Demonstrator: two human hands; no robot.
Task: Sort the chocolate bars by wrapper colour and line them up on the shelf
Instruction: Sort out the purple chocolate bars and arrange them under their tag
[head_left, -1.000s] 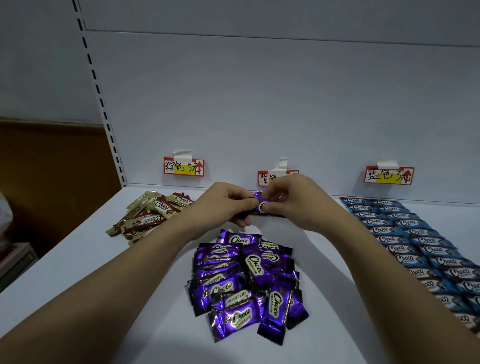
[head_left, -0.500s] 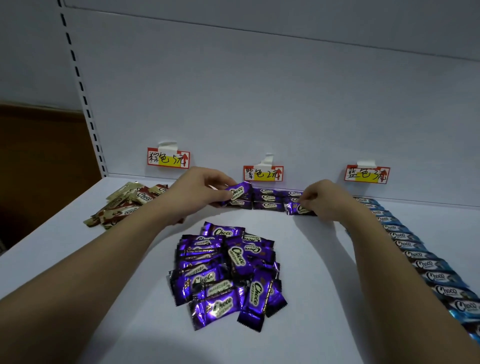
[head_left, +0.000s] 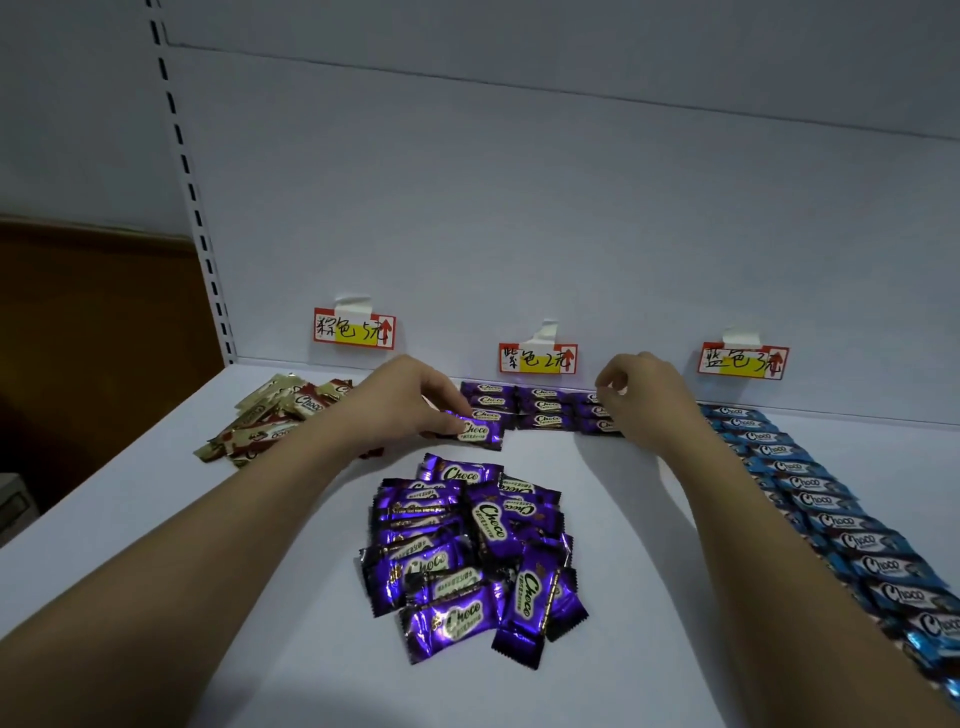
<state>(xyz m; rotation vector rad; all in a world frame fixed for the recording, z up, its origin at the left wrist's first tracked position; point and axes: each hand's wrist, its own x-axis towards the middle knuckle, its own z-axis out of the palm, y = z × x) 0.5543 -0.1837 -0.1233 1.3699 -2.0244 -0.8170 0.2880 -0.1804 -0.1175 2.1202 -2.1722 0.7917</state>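
The left hand (head_left: 400, 400) pinches one purple bar (head_left: 477, 431) at its left end, and the bar lies flat on the white shelf (head_left: 649, 519), at the front left corner of the lined-up purple rows (head_left: 540, 408) under the middle price tag (head_left: 537, 358). The right hand (head_left: 644, 397) hovers over the right end of these rows with fingers loosely curled, holding nothing. At 6 o'clock from the rows lies the loose purple pile (head_left: 467, 556). The brown bars (head_left: 275, 415) lie at 9 o'clock, the blue rows (head_left: 831, 509) at 3 o'clock.
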